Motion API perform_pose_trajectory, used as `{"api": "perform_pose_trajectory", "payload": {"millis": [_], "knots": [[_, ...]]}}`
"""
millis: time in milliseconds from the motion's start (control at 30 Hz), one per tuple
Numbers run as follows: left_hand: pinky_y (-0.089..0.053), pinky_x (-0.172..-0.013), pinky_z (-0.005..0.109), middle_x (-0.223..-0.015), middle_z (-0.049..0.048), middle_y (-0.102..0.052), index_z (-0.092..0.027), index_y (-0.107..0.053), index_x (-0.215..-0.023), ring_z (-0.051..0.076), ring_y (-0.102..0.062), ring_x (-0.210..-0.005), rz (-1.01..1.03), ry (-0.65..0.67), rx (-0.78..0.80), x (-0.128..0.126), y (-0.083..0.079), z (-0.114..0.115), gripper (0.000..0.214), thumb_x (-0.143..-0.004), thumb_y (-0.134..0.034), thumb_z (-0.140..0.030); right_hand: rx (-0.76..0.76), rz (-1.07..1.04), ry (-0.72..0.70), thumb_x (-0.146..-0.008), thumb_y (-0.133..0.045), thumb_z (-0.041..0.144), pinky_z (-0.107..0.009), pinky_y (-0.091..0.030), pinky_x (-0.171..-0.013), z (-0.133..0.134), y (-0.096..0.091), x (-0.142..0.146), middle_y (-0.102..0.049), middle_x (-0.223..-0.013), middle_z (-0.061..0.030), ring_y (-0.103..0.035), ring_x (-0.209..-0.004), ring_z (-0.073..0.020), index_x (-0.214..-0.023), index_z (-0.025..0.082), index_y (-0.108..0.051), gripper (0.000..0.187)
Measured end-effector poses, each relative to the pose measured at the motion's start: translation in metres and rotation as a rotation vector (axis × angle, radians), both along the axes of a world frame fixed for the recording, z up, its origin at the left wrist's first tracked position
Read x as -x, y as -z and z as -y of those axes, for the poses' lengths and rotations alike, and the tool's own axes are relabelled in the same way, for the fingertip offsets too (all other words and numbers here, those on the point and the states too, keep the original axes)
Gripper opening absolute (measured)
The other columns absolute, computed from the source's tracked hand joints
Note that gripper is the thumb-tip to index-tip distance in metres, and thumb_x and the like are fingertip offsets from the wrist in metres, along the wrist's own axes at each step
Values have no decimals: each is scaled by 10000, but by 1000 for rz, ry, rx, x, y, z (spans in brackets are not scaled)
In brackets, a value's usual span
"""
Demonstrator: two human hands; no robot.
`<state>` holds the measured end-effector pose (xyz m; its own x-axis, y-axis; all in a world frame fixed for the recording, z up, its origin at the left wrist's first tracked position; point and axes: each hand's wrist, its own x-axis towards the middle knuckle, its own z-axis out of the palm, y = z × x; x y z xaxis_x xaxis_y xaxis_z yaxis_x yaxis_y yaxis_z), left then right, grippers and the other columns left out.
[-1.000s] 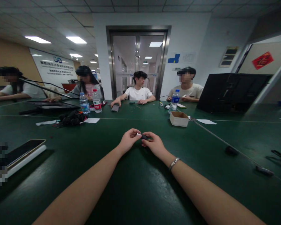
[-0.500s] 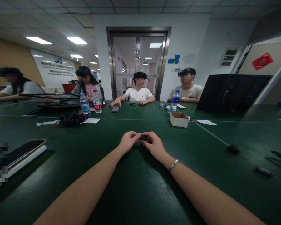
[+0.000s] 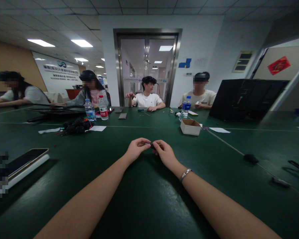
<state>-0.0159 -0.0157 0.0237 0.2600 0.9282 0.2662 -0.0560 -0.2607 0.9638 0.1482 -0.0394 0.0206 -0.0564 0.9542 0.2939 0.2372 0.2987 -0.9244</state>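
Observation:
Both my forearms reach out over the dark green table (image 3: 144,199). My left hand (image 3: 137,150) and my right hand (image 3: 165,153) meet fingertip to fingertip just above the table's middle. Between them they pinch a small dark part (image 3: 152,145), mostly hidden by the fingers. A silver bracelet (image 3: 184,174) circles my right wrist.
A small cardboard box (image 3: 190,126) stands beyond my hands to the right. A phone on a white slab (image 3: 25,161) lies at the left. Water bottles (image 3: 90,110), a black tangle of cables (image 3: 76,126) and paper slips lie further back. Several people sit along the far side. A black monitor (image 3: 246,98) stands at right.
My hands have pressed closer round the small part, hiding its metal tip. The person in the white shirt opposite has lifted a hand off the table.

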Motion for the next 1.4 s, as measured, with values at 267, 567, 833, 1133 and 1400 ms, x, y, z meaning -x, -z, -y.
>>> {"api": "perform_pose_trajectory", "payload": {"millis": [267, 567, 833, 1133, 1400], "knots": [[-467, -840, 330, -994, 81, -685, -170, -626, -1028, 170, -638, -884, -9, -16, 52, -2, -2, 2, 393, -685, -712, -341, 45, -62, 27, -756, -532, 531, -223, -375, -478, -1, -4, -1, -549, -574, 24, -491, -499, -105, -853, 162, -594, 386], [-419, -594, 255, -652, 18, -627, -140, -613, -758, 121, -568, -598, -110, -74, 87, -3, -2, 0, 316, -714, -648, -451, 47, -26, 10, -766, -532, 511, -218, -370, -477, 0, -4, -2, -546, -618, 22, -484, -528, -102, -905, 170, -602, 375], [-357, -503, 234, -524, -30, -510, -145, -556, -632, 87, -461, -470, -232, -116, 43, 0, 5, -5, 454, -748, -522, -583, -4, -32, -44, -763, -547, 430, -231, -422, -526, 3, -6, -1, -582, -768, -4, -496, -583, -99, -951, 182, -600, 316], [-321, -494, 232, -492, -47, -455, -153, -536, -595, 81, -414, -457, -234, -130, 40, 1, 1, -2, 458, -748, -517, -585, -30, -20, -70, -764, -557, 389, -244, -438, -538, 3, -6, 0, -585, -864, -15, -499, -581, -92, -967, 197, -594, 282], [-427, -658, 257, -672, -15, -571, -149, -586, -773, 107, -527, -636, -117, -46, -13, -1, -1, 1, 276, -690, -669, -399, 10, -37, -20, -772, -530, 451, -222, -367, -459, -2, -2, -2, -574, -749, 4, -493, -512, -84, -953, 183, -594, 329]]}}
